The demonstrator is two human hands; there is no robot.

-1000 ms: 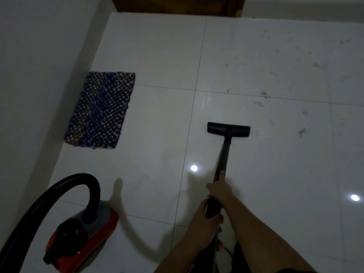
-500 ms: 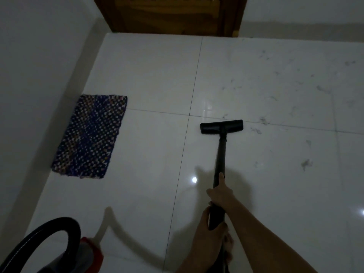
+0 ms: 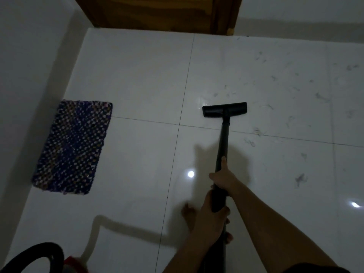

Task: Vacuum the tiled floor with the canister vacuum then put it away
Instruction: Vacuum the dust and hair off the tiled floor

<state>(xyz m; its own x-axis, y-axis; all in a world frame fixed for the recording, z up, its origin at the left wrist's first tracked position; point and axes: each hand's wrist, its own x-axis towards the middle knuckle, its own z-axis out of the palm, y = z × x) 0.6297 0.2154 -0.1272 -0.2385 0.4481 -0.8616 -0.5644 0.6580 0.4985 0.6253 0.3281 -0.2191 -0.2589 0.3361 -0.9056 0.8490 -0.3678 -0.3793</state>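
A black vacuum wand (image 3: 223, 142) runs from my hands out to a flat black floor nozzle (image 3: 224, 109) resting on the glossy white tiled floor (image 3: 137, 75), just past a grout line. My right hand (image 3: 223, 177) grips the wand higher up, index finger stretched along it. My left hand (image 3: 211, 215) grips the wand's lower end, nearer to me. Only a red sliver of the canister (image 3: 75, 263) and its looping black hose (image 3: 35, 255) show at the bottom left corner.
Scattered hair and dust (image 3: 299, 179) lie on the tiles to the right of the nozzle. A blue woven mat (image 3: 73, 146) lies by the left wall. A wooden door (image 3: 157, 12) closes the far end. My bare foot (image 3: 188, 215) stands beside the wand.
The nozzle has been pushed forward across the grout line toward the door. The view has moved forward, so the canister has slid almost out of frame at bottom left.
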